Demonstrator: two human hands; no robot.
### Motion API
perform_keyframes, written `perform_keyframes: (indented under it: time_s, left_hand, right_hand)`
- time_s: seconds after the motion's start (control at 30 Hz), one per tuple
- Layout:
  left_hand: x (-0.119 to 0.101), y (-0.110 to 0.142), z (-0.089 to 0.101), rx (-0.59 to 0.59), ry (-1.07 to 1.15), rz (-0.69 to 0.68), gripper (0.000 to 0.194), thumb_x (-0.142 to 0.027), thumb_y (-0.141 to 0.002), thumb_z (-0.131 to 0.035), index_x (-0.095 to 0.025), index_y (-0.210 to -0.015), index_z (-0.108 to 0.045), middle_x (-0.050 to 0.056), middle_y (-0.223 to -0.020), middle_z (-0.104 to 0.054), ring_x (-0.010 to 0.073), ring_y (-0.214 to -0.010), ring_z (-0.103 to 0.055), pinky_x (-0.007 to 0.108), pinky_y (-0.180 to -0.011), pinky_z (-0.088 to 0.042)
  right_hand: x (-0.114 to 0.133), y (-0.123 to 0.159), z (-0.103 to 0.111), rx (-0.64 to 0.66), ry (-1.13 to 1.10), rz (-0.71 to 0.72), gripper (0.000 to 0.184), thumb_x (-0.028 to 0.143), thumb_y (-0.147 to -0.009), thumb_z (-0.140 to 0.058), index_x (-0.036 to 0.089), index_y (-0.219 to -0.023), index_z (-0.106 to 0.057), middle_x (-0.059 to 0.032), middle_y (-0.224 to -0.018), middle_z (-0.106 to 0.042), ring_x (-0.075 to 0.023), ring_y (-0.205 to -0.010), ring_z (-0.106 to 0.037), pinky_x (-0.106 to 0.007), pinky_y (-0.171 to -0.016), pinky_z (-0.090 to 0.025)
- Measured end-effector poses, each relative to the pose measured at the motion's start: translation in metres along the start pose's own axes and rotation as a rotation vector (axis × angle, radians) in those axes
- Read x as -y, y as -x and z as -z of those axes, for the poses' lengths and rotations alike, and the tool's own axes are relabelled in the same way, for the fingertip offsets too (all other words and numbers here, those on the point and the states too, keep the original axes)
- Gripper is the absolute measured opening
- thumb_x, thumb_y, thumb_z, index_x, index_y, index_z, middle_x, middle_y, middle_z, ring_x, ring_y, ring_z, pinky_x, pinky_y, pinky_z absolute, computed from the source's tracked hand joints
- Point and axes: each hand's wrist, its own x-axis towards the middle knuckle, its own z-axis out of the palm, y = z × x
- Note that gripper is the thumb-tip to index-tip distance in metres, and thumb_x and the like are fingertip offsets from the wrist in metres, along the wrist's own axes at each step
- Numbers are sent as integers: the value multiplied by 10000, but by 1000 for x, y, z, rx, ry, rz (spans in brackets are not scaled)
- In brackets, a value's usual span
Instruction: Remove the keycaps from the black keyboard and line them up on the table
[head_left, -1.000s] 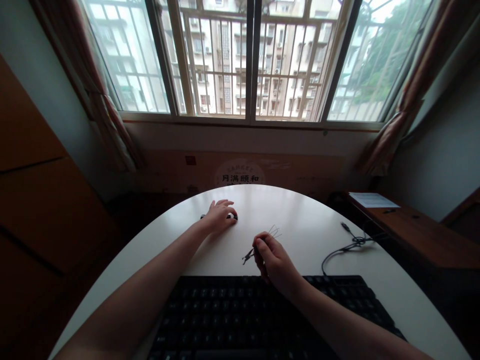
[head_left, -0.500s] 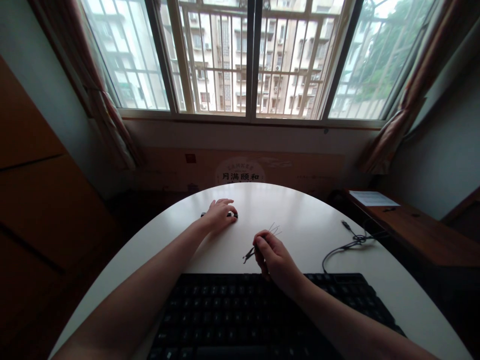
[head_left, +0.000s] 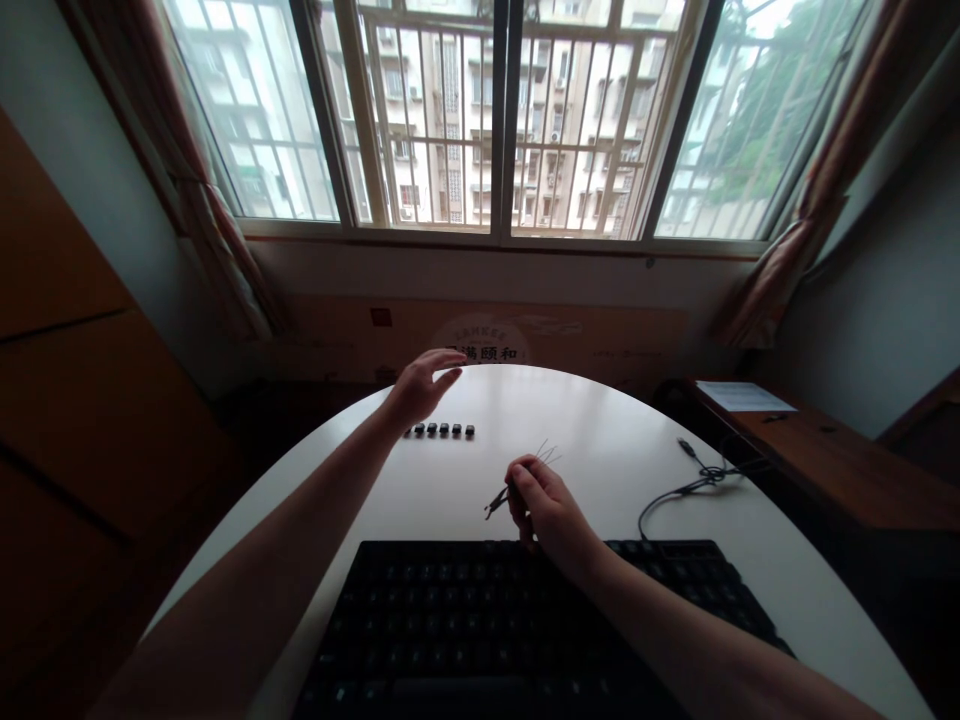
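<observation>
My left hand [head_left: 424, 385] is raised over the far left of the table with its fingers apart and nothing in them. Just below it, a row of several small black keycaps [head_left: 444, 430] stands on the white tabletop; the wrist covers the row's left end. My right hand [head_left: 544, 500] is closed around a keycap puller [head_left: 496, 500], whose dark prongs stick out to the left and whose thin wires stick out at the top. The fist hides its middle. Under the right wrist lies a black keyboard [head_left: 450, 620], partly covered by the right forearm.
A black USB cable [head_left: 675, 492] runs from the keyboard's back edge over the right side of the round white table [head_left: 592, 410]. Beyond it is a brown wooden surface with a paper sheet [head_left: 742, 396]. A barred window and a printed carton stand ahead.
My left hand has lifted up and away from the keycaps, uncovering the row. The right hand still grips the puller in nearly the same place.
</observation>
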Motion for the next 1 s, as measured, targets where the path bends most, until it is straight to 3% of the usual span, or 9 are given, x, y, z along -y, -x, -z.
perform_keyframes:
  time_s: [0.1, 0.17, 0.23, 0.33, 0.43, 0.57, 0.67, 0.77, 1.0]
  left_hand:
    - [-51, 0, 14, -172, 224, 39, 406, -496, -863, -554, -168, -1064, -680, 96, -1097, -690, 237, -993, -643, 357, -857, -511]
    - [-79, 13, 6, -220, 346, 116, 369, -482, -864, -540, -165, -995, -678, 82, -986, -706, 208, -877, -655, 332, -777, -520]
    - [-95, 35, -12, -166, 449, 258, 351, -443, -887, -466, -153, -917, -661, 82, -902, -698, 188, -789, -646, 304, -686, -513]
    - [-95, 71, -38, -56, 494, 536, 331, -380, -891, -398, -146, -888, -632, 94, -908, -687, 176, -770, -633, 293, -657, -502]
    - [-79, 93, -47, -21, 406, 657, 288, -327, -874, -385, -151, -918, -608, 88, -907, -684, 168, -752, -625, 290, -649, -497]
    - [-63, 102, -45, 227, 155, 557, 222, -233, -799, -441, -160, -889, -630, 60, -834, -687, 181, -735, -622, 295, -663, -487]
    - [-65, 109, -47, 320, 47, 458, 149, -262, -779, -524, -193, -779, -656, 40, -775, -691, 211, -777, -626, 309, -717, -466]
    - [-72, 116, -50, 448, -185, 326, 205, -324, -828, -509, -218, -748, -665, 42, -743, -694, 226, -757, -634, 305, -671, -442]
    - [-77, 120, -50, 548, -347, 229, 214, -337, -831, -509, -229, -732, -664, 46, -756, -702, 226, -731, -639, 297, -619, -415]
  right_hand:
    - [0, 0, 0, -3, -1, 22, 316, 518, -864, -500, 206, -859, -452, 98, -504, -451, -64, -334, -360, -155, -267, -299]
    - [1, 0, 0, -12, -1, 25, 329, 529, -854, -512, 205, -853, -454, 94, -514, -465, -64, -335, -367, -159, -268, -304]
    - [1, 1, 0, -22, 4, 25, 353, 553, -852, -507, 204, -840, -456, 90, -511, -477, -66, -332, -371, -165, -271, -305]
    - [1, 2, 2, -29, 26, 47, 406, 605, -859, -477, 201, -818, -466, 78, -488, -496, -74, -321, -374, -178, -281, -296]
    - [-2, 3, 3, 13, 75, 85, 441, 631, -872, -463, 196, -803, -484, 67, -473, -507, -76, -319, -378, -188, -308, -282]
    - [-5, 8, 6, 57, 205, 168, 421, 598, -907, -454, 196, -792, -502, 65, -471, -488, -81, -360, -373, -204, -384, -298]
    - [-2, 13, 8, 40, 357, 272, 375, 541, -942, -435, 198, -813, -515, 39, -538, -513, -110, -460, -443, -229, -479, -360]
    - [3, 18, 9, 91, 522, 368, 310, 467, -970, -426, 200, -853, -533, 12, -622, -549, -135, -557, -493, -253, -566, -393]
    - [7, 18, 9, 183, 567, 321, 290, 445, -974, -421, 204, -869, -543, 6, -624, -546, -145, -560, -490, -250, -548, -380]
